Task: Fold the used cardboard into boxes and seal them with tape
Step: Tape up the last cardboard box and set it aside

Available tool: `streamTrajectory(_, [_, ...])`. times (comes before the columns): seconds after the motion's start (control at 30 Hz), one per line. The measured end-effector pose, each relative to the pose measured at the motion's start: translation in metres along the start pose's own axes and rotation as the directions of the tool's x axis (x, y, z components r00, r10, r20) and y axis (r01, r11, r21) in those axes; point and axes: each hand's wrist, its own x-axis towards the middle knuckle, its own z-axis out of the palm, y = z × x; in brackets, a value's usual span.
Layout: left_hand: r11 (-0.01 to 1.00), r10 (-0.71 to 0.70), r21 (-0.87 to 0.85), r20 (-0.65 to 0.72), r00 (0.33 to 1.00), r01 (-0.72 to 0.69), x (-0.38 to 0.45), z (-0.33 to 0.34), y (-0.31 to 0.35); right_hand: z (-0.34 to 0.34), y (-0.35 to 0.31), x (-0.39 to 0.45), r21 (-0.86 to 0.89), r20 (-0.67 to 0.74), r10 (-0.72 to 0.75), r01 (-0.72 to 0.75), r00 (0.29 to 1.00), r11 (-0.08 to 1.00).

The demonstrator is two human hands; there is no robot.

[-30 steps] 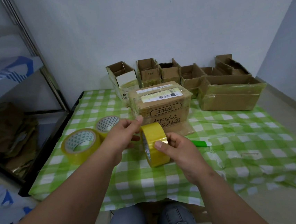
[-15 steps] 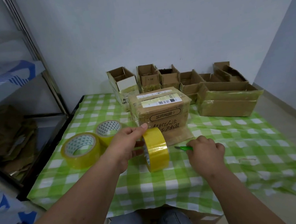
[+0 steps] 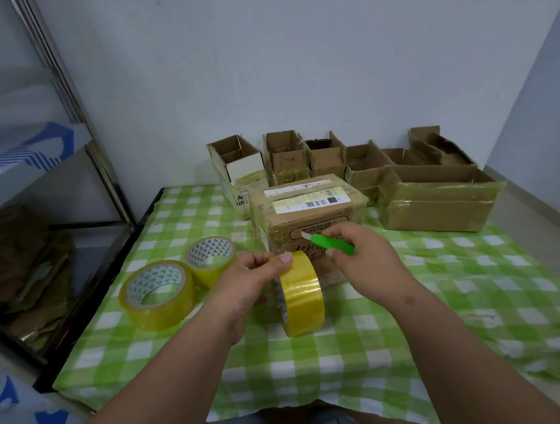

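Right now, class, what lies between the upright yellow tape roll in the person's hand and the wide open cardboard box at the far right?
In the head view, between the upright yellow tape roll and the wide open cardboard box lies the right hand, holding a green utility knife, over bare checked cloth.

The left hand (image 3: 244, 285) covers the near-left side and core of the upright yellow tape roll (image 3: 302, 293). The right hand (image 3: 361, 255) hides the rear of the green utility knife (image 3: 331, 245) and the lower front of the sealed brown cardboard box (image 3: 309, 209), whose handwriting is partly covered. The barcode label print is too small to read. The grey metal shelf unit (image 3: 65, 89) and stacked flat cardboard (image 3: 13, 264) run off the left edge. Both knees are cut off at the bottom.
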Motion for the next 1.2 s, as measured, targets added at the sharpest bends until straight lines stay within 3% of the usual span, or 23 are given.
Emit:
streamTrajectory(0.2, [1.000, 0.020, -0.002, -0.001, 1.000, -0.020, -0.002, 0.001, 0.001, 0.001, -0.022, 0.020, -0.122, 0.203, -0.027, 0.053, 0.979, 0.991])
streamTrajectory(0.33, [1.000, 0.025, -0.001, -0.005, 1.000, -0.025, -0.003, 0.001, 0.001, 0.001, -0.033, 0.030, -0.184, 0.266, -0.036, 0.088, 0.963, 0.979])
streamTrajectory(1.2, [1.000, 0.002, -0.016, 0.034, 0.999, -0.001, 0.002, 0.000, -0.001, 0.008, -0.050, 0.056, -0.232, 0.291, 0.166, -0.099, 0.942, 0.968])
